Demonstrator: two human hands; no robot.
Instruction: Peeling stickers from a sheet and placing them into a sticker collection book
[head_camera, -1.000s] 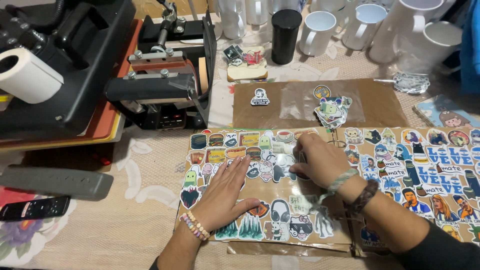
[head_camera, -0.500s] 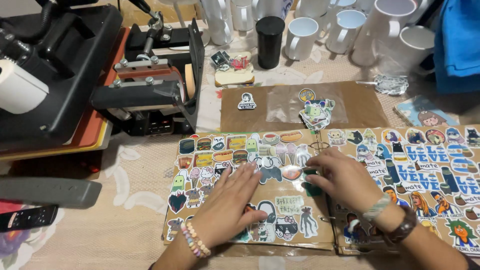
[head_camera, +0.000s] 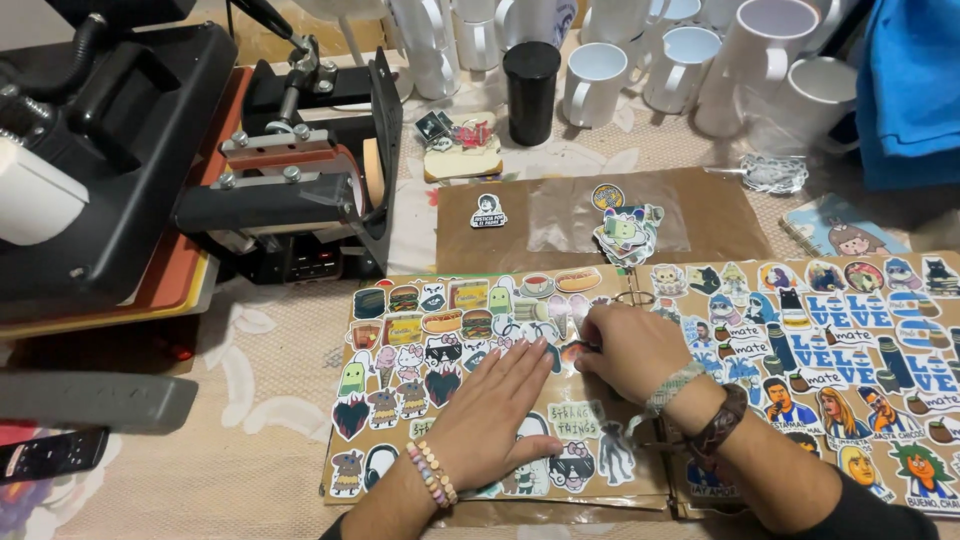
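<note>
An open ring binder (head_camera: 640, 298) lies on the table, both brown pages covered with several colourful stickers. My left hand (head_camera: 495, 408) rests flat, fingers spread, on the left sticker page (head_camera: 400, 350). My right hand (head_camera: 625, 350) is curled with its fingertips pinching at a sticker near the page's middle, beside the rings; what it grips is hidden by the fingers. The right page (head_camera: 840, 330) holds cartoon figures and blue lettering. Both wrists wear bracelets.
A brown sheet (head_camera: 520, 230) behind the binder carries a small pile of loose stickers (head_camera: 625, 230) under clear film. A black mug press (head_camera: 300, 190) and a flat heat press (head_camera: 110, 170) stand at left. White mugs (head_camera: 680, 70) and a black cup (head_camera: 530, 90) line the back.
My right hand has slid left across the page from the binder's right side to its middle. My left hand has shifted slightly on the left page. The view has tilted down.
</note>
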